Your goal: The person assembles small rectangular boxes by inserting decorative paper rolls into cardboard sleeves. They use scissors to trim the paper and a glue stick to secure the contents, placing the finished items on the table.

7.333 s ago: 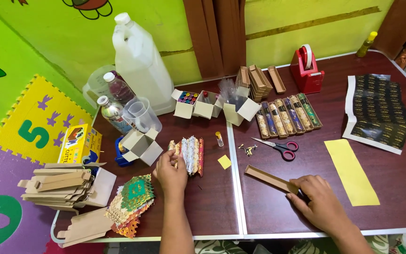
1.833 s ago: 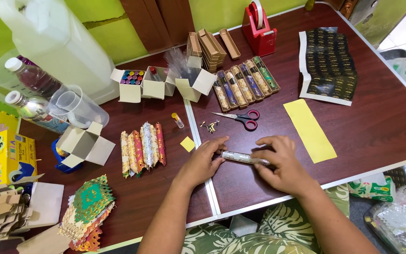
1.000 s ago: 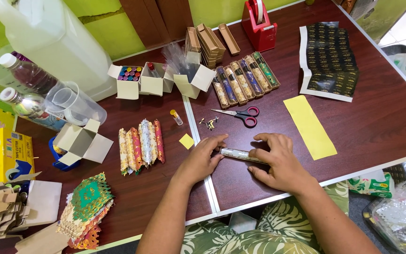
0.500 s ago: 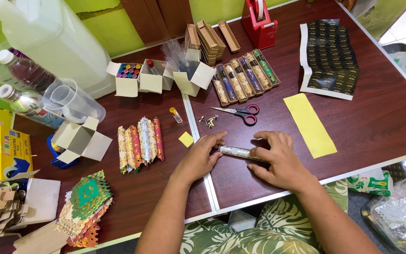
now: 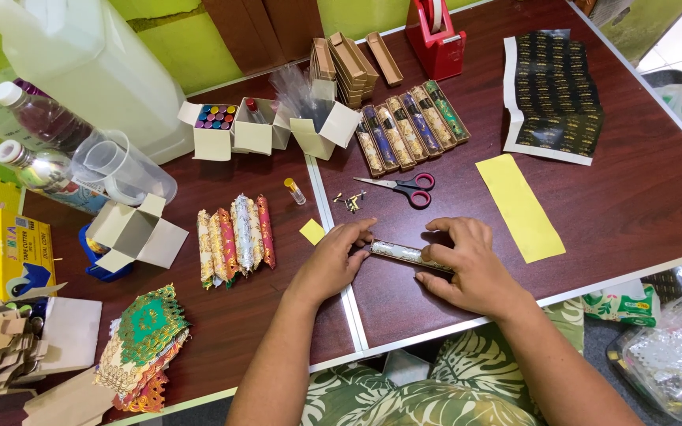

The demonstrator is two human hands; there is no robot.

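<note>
A small patterned paper roll (image 5: 399, 252) lies across the seam of the dark brown table (image 5: 641, 189), held at both ends. My left hand (image 5: 331, 262) pinches its left end, and my right hand (image 5: 467, 267) covers and grips its right end. Left of my hands lies a row of several finished patterned rolls (image 5: 234, 229). A small yellow paper square (image 5: 312, 231) rests just above my left hand.
Red-handled scissors (image 5: 404, 186), small metal pins (image 5: 348, 202), a tiny vial (image 5: 294, 190), a yellow paper strip (image 5: 518, 207), a black patterned sheet (image 5: 556, 99), boxed rolls (image 5: 412, 124), open white cartons (image 5: 234, 130), a red tape dispenser (image 5: 436, 28), bottles, a jug, and ornate cutouts (image 5: 144, 347).
Seven seconds ago my hands were apart, the left at the row of rolls, the right on a brown tray. Since then both have closed on one roll and barely moved.
</note>
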